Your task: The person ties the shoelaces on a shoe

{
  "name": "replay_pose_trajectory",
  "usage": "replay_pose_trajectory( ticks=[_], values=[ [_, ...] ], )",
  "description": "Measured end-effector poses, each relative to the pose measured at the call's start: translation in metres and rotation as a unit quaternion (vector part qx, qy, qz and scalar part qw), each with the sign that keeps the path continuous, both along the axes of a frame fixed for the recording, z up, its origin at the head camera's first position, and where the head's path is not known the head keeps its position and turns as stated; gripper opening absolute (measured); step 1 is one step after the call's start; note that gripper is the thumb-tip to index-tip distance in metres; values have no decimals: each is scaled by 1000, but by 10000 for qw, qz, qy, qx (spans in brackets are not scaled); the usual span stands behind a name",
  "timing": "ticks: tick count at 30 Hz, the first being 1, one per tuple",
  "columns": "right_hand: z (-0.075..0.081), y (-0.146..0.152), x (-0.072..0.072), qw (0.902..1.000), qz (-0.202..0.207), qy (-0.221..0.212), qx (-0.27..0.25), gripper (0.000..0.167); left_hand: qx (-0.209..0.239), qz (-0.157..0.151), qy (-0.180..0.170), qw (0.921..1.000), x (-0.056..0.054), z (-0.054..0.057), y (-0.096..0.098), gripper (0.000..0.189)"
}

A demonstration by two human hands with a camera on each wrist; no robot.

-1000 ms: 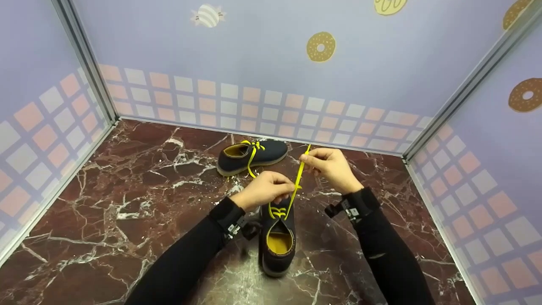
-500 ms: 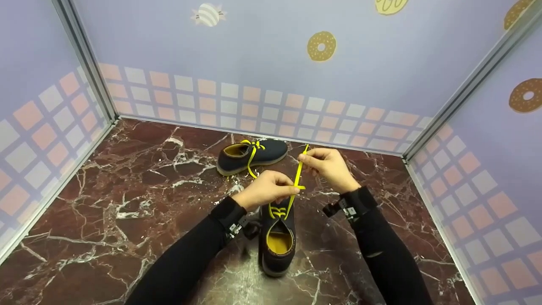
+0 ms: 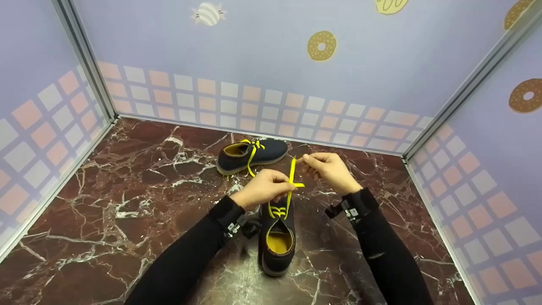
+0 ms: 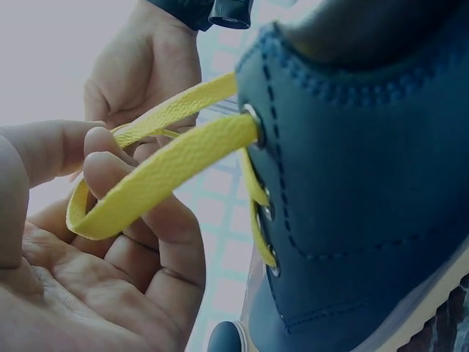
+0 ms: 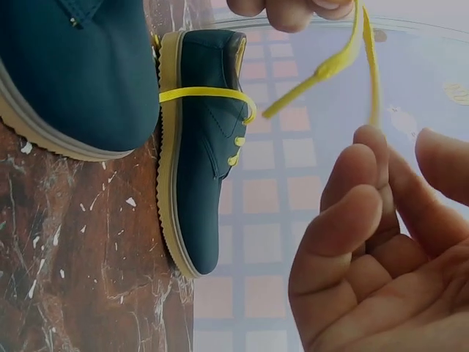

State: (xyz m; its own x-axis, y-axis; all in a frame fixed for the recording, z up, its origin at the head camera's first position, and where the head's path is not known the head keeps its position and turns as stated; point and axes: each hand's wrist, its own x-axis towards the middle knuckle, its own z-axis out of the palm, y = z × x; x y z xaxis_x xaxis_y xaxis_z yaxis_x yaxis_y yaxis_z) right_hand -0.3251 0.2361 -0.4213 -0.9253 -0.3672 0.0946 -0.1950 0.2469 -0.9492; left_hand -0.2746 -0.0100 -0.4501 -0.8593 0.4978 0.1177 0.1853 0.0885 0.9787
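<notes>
A dark navy shoe (image 3: 279, 264) with a yellow insole stands upright, toe away from me. Above its front, my left hand (image 3: 263, 186) pinches the yellow shoelace (image 3: 292, 169) between thumb and fingers. One lace length stands up from the pinch and another short end points right. In the left wrist view the shoelace (image 4: 168, 165) runs from the eyelets and bends round the fingers. My right hand (image 3: 332, 171) is just right of the upright length. In the right wrist view, its thumb (image 5: 443, 165) is apart from its fingers (image 5: 337, 227), and a lace meets one fingertip.
A second navy shoe (image 3: 271, 152) with yellow laces lies farther back, toe to the right, with one lace hanging over its side. Brown marbled floor (image 3: 127, 212) spreads around, bounded by a lilac wall (image 3: 271, 55) behind and walls at both sides.
My right thumb and fingers have let go of the lace's upper part, and its tip has dropped and swung left. My left hand keeps its pinch, nearly still.
</notes>
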Motion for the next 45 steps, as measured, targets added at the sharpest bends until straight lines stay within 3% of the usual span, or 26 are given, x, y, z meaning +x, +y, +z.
replay_pose_trajectory(
  ticks=[6,12,17,24,27,34,45],
  values=[
    [-4,8,1,9996,139,-57,233,35,114,56,-1,9999,0,-1,0,24],
    [-7,14,4,9947,857,-32,567,29,185,269,55,9995,-1,-2,0,29],
    [-9,16,6,9854,1413,396,858,19,283,268,-56,9992,-1,-2,0,29],
    [-13,19,6,9776,1921,590,627,9,229,196,-36,9995,-1,-2,-2,30],
    [-15,22,7,9785,1871,584,638,9,137,113,4,9998,-1,-3,-4,31],
    [-18,36,8,9887,1329,402,572,11,-13,36,-154,9999,-3,-8,-5,24],
    [-27,54,12,9862,1423,302,790,14,299,34,-405,9987,2,-19,-10,23]
  ],
)
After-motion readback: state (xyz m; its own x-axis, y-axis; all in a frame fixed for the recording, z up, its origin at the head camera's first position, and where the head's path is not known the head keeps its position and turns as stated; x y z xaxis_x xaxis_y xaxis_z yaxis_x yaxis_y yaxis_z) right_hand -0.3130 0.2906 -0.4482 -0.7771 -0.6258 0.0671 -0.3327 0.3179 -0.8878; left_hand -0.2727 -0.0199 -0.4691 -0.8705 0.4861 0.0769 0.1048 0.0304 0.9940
